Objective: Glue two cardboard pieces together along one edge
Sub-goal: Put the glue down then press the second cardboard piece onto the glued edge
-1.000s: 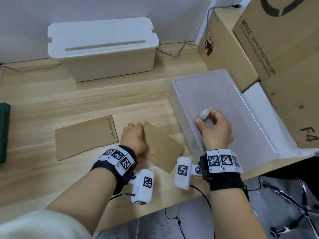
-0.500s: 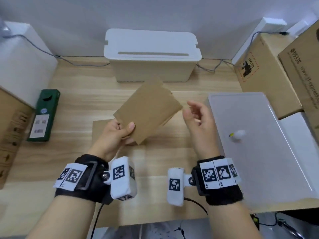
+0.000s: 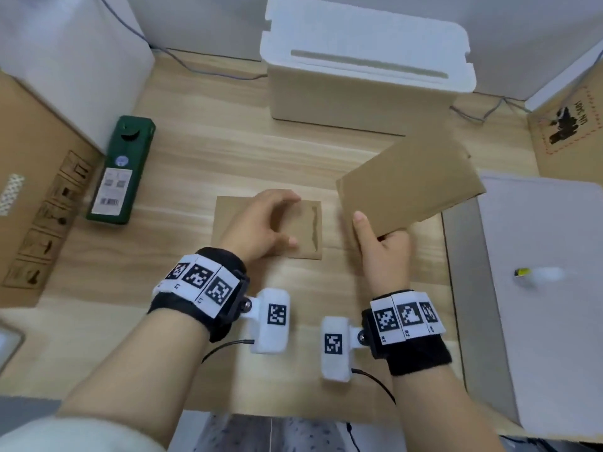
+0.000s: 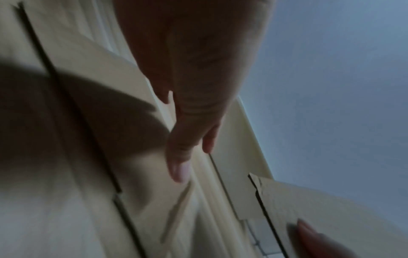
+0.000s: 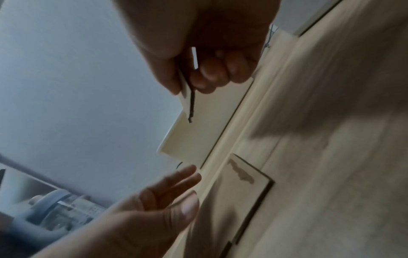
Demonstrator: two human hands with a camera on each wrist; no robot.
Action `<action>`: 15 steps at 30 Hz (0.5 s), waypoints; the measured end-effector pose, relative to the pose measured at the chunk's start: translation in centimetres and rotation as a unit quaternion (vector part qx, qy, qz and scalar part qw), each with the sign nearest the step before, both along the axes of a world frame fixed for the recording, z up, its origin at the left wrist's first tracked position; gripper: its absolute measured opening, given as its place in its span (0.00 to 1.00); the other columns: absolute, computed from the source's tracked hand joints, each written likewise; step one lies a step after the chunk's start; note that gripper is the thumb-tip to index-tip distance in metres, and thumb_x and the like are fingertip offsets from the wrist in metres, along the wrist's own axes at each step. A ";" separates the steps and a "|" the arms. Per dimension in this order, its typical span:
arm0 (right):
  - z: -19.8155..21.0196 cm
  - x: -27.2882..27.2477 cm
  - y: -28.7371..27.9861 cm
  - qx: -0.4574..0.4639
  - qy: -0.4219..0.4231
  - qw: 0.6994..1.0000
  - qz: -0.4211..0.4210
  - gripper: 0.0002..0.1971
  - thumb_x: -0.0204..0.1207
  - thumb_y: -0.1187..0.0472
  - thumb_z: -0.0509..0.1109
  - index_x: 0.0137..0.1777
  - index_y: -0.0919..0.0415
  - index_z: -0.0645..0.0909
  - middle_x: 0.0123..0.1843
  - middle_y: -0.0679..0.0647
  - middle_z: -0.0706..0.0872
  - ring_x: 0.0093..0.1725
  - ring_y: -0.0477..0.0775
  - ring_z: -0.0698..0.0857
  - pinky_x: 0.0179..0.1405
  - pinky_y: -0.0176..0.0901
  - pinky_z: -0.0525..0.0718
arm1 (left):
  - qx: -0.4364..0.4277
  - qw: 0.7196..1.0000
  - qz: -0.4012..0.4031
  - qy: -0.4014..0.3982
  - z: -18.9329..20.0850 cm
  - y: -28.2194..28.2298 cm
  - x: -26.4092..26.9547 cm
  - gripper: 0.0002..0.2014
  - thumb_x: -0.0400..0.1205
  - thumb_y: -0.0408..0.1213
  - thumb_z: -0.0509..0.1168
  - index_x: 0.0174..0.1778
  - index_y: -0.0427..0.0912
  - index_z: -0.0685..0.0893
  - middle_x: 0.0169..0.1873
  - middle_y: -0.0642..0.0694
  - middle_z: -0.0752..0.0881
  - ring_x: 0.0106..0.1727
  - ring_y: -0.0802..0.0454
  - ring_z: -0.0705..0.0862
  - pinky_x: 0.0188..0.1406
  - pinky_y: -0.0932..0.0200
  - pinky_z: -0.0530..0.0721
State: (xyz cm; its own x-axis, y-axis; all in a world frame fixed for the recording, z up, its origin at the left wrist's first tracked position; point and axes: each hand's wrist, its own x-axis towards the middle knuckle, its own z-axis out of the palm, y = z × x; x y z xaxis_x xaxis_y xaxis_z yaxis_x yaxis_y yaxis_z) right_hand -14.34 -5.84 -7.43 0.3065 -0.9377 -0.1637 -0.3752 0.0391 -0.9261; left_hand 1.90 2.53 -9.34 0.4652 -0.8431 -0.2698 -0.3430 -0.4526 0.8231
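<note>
On the desk, flat cardboard (image 3: 303, 223) bears seemingly wet glue line (image 3: 314, 228).

One brown cardboard piece (image 3: 303, 230) lay flat on the wooden desk (image 3: 202, 151) with a wavy glue line (image 3: 314, 228) down its right edge. The second cardboard piece (image 3: 411, 187) was up in the air, tilted, just right of it.

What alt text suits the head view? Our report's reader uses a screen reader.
The right hand holds a cardboard piece raised above a wooden desk, while the left hand hovers open over a second cardboard piece lying flat, a glue line along its right edge.
</note>
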 end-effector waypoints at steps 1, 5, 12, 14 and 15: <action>-0.2 -0.1 0.0 -0.001 0.012 1.000 -0.012 0.16 0.70 0.53 0.71 0.28 0.65 0.78 0.28 0.51 0.82 0.32 0.52 0.80 0.37 0.49 0.80 | 0.038 0.996 -0.045 -0.059 -0.5 0.1 0.2 0.37 0.62 0.35 0.79 0.68 0.50 0.76 0.70 0.53 0.74 0.74 0.51 0.69 0.80 0.46 0.58; -0.7 -0.3 0.1 -0.028 0.039 0.999 -0.026 0.10 0.67 0.56 0.74 0.29 0.48 0.76 0.31 0.40 0.82 0.34 0.40 0.82 0.40 0.44 0.81 | 0.105 0.972 -0.091 -0.188 -1.8 0.3 -0.2 0.45 0.59 0.49 0.79 0.74 0.58 0.68 0.74 0.54 0.69 0.75 0.49 0.62 0.80 0.45 0.50; -2.4 -0.1 -0.1 -0.044 0.120 0.991 0.027 0.17 0.72 0.53 0.69 0.22 0.56 0.74 0.14 0.50 0.80 0.23 0.57 0.84 0.35 0.52 0.85 | 0.063 0.988 -0.018 -0.142 -3.1 0.5 -1.6 0.47 0.55 0.56 0.78 0.72 0.62 0.68 0.69 0.58 0.68 0.71 0.52 0.59 0.68 0.60 0.45; -2.9 0.0 -0.3 -0.093 0.153 0.982 0.064 0.18 0.73 0.52 0.67 0.24 0.60 0.75 0.20 0.60 0.84 0.29 0.62 0.85 0.39 0.51 0.82 | 0.062 0.988 -0.017 -0.140 -3.2 0.5 -1.5 0.47 0.54 0.56 0.78 0.72 0.63 0.68 0.68 0.59 0.68 0.70 0.53 0.59 0.67 0.61 0.44; -3.2 0.2 -0.4 -0.108 0.164 0.978 0.074 0.18 0.73 0.51 0.67 0.26 0.62 0.77 0.23 0.63 0.85 0.31 0.63 0.85 0.38 0.51 0.80 | 0.062 0.988 -0.015 -0.139 -3.3 0.5 -1.4 0.47 0.54 0.56 0.78 0.71 0.63 0.69 0.68 0.59 0.68 0.70 0.53 0.59 0.67 0.61 0.44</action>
State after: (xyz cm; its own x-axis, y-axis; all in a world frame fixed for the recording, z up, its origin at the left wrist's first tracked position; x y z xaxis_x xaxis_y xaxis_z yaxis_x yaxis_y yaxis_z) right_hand -14.16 -6.26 -10.59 0.4064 -0.9103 -0.0784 -0.6398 -0.2222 -0.7357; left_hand 0.48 3.05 -12.62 0.5104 -0.8263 -0.2382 -0.5628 -0.5305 0.6339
